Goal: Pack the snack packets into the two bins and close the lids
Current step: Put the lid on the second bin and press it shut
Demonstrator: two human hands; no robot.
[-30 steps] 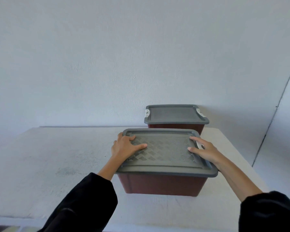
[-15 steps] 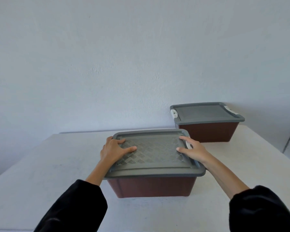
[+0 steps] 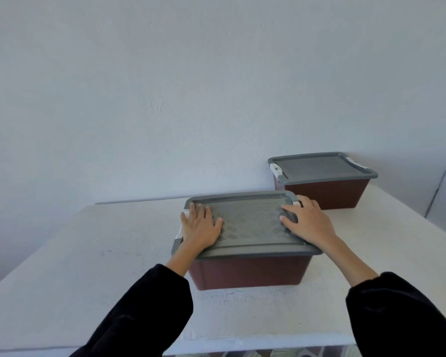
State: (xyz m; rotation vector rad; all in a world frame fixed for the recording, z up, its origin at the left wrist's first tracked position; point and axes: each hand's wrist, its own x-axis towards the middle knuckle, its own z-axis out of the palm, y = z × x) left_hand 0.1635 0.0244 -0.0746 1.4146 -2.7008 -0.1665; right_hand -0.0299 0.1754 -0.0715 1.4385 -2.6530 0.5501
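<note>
A brown bin (image 3: 247, 271) with a grey ribbed lid (image 3: 247, 225) stands on the white table in front of me. My left hand (image 3: 200, 226) lies flat on the lid's left end, fingers straight. My right hand (image 3: 307, 221) presses on the lid's right end with fingers spread, beside a white latch (image 3: 296, 203). A second brown bin (image 3: 325, 193) with its grey lid (image 3: 319, 167) on sits at the back right against the wall. No snack packets show.
The white table (image 3: 88, 266) runs wide to the left of the near bin and ends at a front edge near my sleeves. A pale wall stands right behind the table. A patterned floor shows below the front edge.
The view has swung left, so both bins now sit further right in frame. My left hand has slid toward the lid's left edge with fingers flattened. My right hand stays on the right end.
</note>
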